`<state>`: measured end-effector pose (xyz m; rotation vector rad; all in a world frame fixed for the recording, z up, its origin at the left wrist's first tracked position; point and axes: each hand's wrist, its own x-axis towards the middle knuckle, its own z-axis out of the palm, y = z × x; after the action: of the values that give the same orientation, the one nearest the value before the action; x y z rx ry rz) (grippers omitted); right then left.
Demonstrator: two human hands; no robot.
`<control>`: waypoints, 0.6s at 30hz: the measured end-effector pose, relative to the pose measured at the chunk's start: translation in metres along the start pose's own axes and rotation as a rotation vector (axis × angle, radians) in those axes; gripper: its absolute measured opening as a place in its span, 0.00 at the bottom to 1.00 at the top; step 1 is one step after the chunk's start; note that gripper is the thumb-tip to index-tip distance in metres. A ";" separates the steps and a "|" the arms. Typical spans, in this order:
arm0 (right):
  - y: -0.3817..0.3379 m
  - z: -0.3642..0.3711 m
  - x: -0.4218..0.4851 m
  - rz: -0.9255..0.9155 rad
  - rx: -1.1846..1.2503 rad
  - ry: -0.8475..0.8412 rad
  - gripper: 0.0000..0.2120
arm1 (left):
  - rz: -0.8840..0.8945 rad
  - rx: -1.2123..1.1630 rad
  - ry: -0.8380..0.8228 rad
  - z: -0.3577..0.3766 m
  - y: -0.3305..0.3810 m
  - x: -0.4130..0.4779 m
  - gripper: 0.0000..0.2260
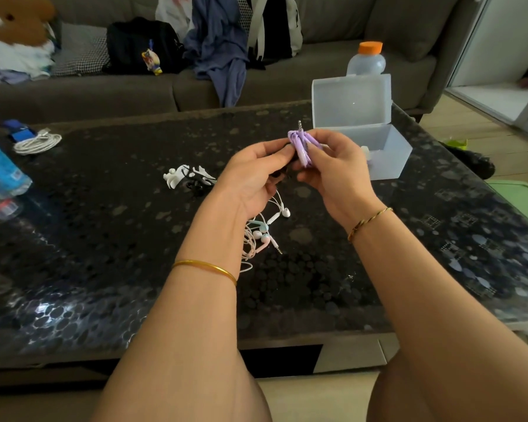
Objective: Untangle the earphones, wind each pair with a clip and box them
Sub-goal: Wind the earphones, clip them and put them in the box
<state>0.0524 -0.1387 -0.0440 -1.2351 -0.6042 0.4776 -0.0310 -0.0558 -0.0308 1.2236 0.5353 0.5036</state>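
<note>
Both hands are raised above the middle of the surface (pixel 104 239) and meet on the purple earphones (pixel 302 147), which are wound into a tight bundle. The right hand (pixel 333 169) grips the bundle from the right, its fingers curled over the top and its thumb beneath. The left hand (pixel 253 178) pinches the bundle's left side with thumb and fingertips. The plug (pixel 300 124) sticks straight up out of the bundle. Something small and dark shows between the hands just under the bundle, but I cannot tell what it is. The box (pixel 390 159), clear plastic, stands open near the far right corner, just behind the right hand, with its lid (pixel 351 99) upright. A small white thing lies inside it, half hidden by the fingers. Below the left hand, toward the near edge, lies the tangle (pixel 262 233) of white, pink and pale blue earphones, partly covered by the left wrist. The clips (pixel 177 175), white with a black one among them, lie left of the hands, around the middle of the surface. Near the far left corner lies a coiled white cable (pixel 37 143), with a blue bottle (pixel 0 175) lying at the left edge. A bottle with an orange cap (pixel 368 59) stands behind the box at the far edge. Each wrist wears a gold bracelet.
</note>
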 end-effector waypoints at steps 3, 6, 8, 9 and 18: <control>0.000 0.001 0.000 0.015 0.037 -0.021 0.06 | -0.009 -0.119 -0.054 0.001 0.000 0.002 0.07; 0.000 0.002 -0.001 0.030 0.077 -0.022 0.08 | -0.013 -0.125 -0.134 -0.001 0.000 0.003 0.09; -0.001 0.001 0.000 0.037 0.110 -0.020 0.09 | -0.019 -0.085 -0.172 -0.003 0.000 0.004 0.10; -0.001 0.000 0.000 0.045 0.128 -0.020 0.11 | -0.024 -0.071 -0.179 -0.004 0.000 0.004 0.12; -0.004 0.000 0.000 0.191 0.276 -0.092 0.14 | -0.036 -0.065 -0.111 -0.007 0.002 0.001 0.15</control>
<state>0.0527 -0.1396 -0.0397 -1.0150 -0.4813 0.7560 -0.0348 -0.0500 -0.0305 1.1705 0.4430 0.4165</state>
